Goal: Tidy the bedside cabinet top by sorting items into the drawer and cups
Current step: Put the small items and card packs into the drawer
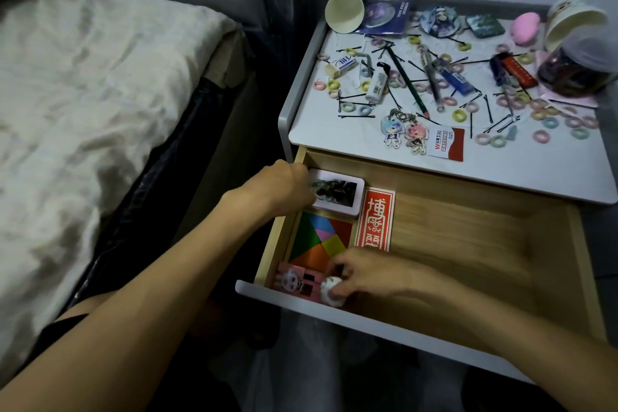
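- Hands both work low in the open drawer (pixel 468 244), along its left side. The remaining clutter sits on the cabinet top (pixel 334 137), up and to the right of them.
- Left hand (pixel 281 187) is at the back left corner, fingers curled on the left edge of a pink-rimmed box (pixel 336 192). Its fingertips are hidden behind the hand itself.
- Right hand (pixel 361 274) is at the front left and pinches a small white round thing (pixel 331 291), just beside a pink item (pixel 297 281). We cannot tell what either is.
- Between the hands lies a tangram (pixel 321 241), with a red paper strip (pixel 374 224) beside it.
- Nearest pickups, we judge, are the keychain figures (pixel 404 130) and a red-and-white card (pixel 448 142), at the front edge of the top just behind the drawer opening. The right hand looks better placed, since the left forearm crosses the drawer corner.
- Green pencil (pixel 406 80) and pens (pixel 431 80) lie with their long axes roughly front to back, so we would grasp across the shaft.
- Paper cup (pixel 344 12) at back left and second cup (pixel 575 23) at back right are both tipped over, mouths toward us, well apart from both hands. We think they need righting before hair ties (pixel 458 115) and hairpins (pixel 356 117) go in.
- Frame edge cuts off a jar (pixel 582 67) on the right. The hairpins are thin and overlap, so their count is unclear.
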